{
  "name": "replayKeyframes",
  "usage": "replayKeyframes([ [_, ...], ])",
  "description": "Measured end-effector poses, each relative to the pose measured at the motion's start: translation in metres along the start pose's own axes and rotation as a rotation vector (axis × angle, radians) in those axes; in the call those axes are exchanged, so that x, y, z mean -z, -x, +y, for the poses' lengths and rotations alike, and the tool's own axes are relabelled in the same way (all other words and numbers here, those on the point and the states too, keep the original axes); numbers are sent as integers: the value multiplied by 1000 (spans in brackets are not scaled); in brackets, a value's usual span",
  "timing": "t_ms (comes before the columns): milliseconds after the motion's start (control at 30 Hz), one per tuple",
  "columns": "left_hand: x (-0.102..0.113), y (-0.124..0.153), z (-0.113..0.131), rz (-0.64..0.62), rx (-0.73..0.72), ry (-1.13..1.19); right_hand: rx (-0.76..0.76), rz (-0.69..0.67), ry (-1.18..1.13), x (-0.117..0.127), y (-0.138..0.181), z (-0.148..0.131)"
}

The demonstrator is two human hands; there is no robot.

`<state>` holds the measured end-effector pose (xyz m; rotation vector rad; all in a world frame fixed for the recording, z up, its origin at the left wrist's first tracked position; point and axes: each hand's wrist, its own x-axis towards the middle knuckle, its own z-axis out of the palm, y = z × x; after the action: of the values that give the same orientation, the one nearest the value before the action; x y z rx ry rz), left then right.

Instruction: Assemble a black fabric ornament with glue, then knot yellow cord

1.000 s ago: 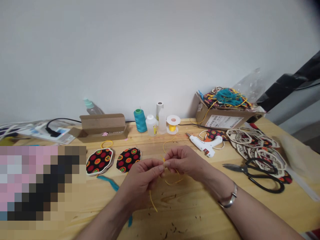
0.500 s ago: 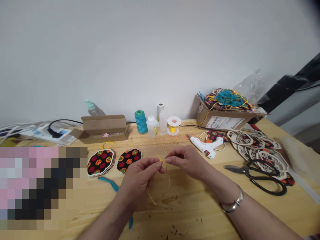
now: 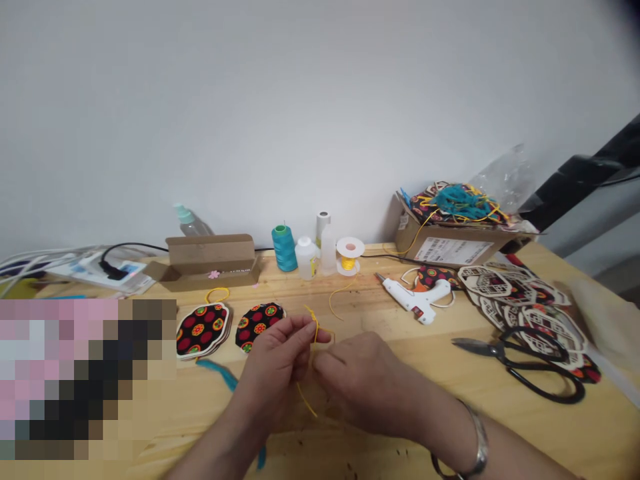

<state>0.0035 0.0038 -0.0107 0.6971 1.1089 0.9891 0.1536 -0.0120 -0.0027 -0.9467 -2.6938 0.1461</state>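
head view: your left hand (image 3: 280,363) pinches a yellow cord (image 3: 316,321) between thumb and forefinger, just above the wooden table (image 3: 380,320). your right hand (image 3: 360,380) curls beside it, and it is unclear whether it grips the cord.

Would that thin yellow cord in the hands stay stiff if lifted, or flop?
Probably floppy: the thin yellow cord bends in loose curves where the left hand pinches it, its tail drooping below. Likely very light, as a fingertip pinch carries it. Perhaps slightly springy: its free end arcs upward.
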Motion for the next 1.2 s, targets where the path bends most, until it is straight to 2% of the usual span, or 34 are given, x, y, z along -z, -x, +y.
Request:
replayKeyframes([
  [133, -2, 1, 2, 11, 19, 64, 104, -39, 5, -3, 1, -1],
  [200, -2, 2, 1, -5, 24, 85, 111, -30, -136, 1, 1, -1],
  [267, -2, 2, 1, -23, 23, 100, 51, 27, -339, 6, -1, -1],
  [333, -3, 3, 1, -25, 24, 93, -121, 193, -535, 10, -4, 3],
  [400, -4, 3, 1, -22, 26, 72, -373, 390, -673, 12, -9, 9],
  [467, -5, 4, 1, -19, 27, 55, -599, 463, -772, 13, -15, 17],
  [567, -7, 6, 0, -27, 27, 53, -743, 342, -906, 13, -20, 25],
  [733, -8, 9, -3, -71, 22, 24, -663, 226, -1174, 9, -22, 22],
  [933, -8, 8, -3, -68, -19, -37, -687, 190, -1360, 2, -25, 17],
  [1067, -8, 7, -5, -55, -23, -82, -703, 182, -1352, -3, -21, 19],
  [1200, -8, 7, -8, -44, -33, -129, -691, 217, -1207, -6, -16, 23],
])
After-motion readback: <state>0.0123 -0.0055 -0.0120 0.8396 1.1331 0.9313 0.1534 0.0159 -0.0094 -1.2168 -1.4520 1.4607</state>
